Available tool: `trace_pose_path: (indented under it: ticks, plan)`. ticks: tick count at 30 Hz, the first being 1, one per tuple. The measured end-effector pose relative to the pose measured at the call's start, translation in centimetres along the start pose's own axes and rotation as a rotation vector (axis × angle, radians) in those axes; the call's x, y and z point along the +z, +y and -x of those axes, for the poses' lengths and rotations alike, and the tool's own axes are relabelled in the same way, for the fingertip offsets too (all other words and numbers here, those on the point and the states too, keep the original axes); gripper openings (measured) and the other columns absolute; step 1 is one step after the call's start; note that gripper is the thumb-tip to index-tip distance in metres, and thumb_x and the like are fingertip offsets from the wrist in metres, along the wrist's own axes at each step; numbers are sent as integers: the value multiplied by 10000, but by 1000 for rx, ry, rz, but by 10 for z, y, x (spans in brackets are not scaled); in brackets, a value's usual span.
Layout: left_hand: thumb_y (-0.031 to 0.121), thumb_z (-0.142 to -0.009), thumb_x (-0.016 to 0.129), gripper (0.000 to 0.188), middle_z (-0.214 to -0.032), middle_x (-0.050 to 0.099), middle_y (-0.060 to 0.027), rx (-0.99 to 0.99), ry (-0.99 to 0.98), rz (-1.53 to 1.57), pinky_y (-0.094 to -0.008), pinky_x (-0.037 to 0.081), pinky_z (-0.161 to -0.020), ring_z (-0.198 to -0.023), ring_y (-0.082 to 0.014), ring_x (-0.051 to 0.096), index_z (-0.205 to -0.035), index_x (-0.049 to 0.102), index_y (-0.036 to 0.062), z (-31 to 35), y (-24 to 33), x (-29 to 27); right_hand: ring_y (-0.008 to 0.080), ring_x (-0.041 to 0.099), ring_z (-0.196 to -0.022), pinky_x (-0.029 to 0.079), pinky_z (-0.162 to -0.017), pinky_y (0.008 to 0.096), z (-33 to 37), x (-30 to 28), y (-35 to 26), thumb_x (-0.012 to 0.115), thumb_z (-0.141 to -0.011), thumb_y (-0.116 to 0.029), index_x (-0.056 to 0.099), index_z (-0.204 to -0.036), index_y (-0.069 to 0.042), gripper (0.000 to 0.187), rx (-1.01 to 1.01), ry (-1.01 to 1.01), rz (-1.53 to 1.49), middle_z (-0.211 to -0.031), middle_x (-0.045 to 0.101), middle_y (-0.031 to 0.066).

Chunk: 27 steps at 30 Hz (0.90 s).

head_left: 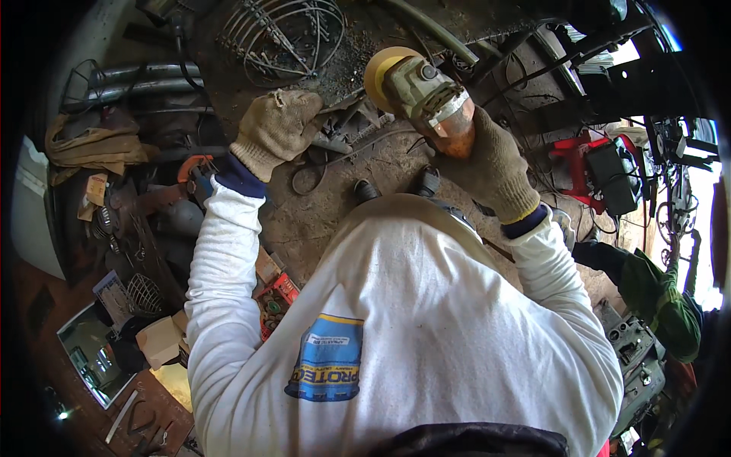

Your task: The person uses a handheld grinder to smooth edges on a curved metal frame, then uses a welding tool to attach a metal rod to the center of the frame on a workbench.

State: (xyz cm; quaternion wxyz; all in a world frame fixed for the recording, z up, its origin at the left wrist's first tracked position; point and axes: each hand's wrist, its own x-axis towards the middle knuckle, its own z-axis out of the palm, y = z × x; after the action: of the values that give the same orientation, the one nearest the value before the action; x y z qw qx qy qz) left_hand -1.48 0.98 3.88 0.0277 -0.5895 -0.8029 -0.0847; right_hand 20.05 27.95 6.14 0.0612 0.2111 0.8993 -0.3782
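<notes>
My right hand (495, 164), in a knitted tan glove, is wrapped round the body of an angle grinder (434, 95). The grinder's yellowish disc (383, 76) points up and to the left, over the edge of a dark workbench (381, 27). My left hand (278, 129), in a matching worn glove, is closed at the bench's near edge. From its fingers a thin grey metal piece (340, 105) seems to stick out toward the grinder. Its gripped end is hidden by the glove. The disc and the metal piece are apart.
On the bench lies a round wire frame (285, 34) among dark scraps. Metal tubes (145, 80) and a brown cloth (95, 145) are at left. A red crate (278, 301) stands on the floor. At right are a red-and-black machine (601, 171) and another person's green-clothed arm (662, 301).
</notes>
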Motion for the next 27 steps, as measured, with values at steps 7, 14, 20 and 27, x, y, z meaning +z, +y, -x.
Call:
trace_pose_path:
  ticks: [7,14,20,27]
  plan:
    - [143,-799,682,289,-984,709,-123,45,95,24,-429,583,-744,-874,-343,694,-1077,678,61,-4,0,0,415,688,-1036,556,-891,494,-2,5,7,846,-719,-370,543,-1303,-60,728,-68,48,24,-1097,710,211]
    - [102,-836,643,249,-950,712,-141,71,181,159,-423,573,-705,-828,-354,691,-1080,686,77,-14,-1,1,419,689,-1028,558,-874,495,-1,3,4,841,-724,-365,529,-1315,-66,732,-99,63,76,-1083,709,212]
    - [95,-880,635,162,-875,699,-137,-7,140,144,-435,553,-655,-773,-366,681,-1031,689,73,-12,0,-4,414,686,-1038,555,-877,495,-2,0,2,839,-732,-358,531,-1301,-71,708,-50,73,48,-1084,702,219]
    - [104,-887,634,109,-869,693,-146,-31,131,231,-433,540,-646,-767,-373,676,-976,680,62,-17,2,-9,417,687,-1030,558,-870,496,-5,3,5,842,-728,-358,533,-1291,-72,703,-106,94,53,-1078,702,220]
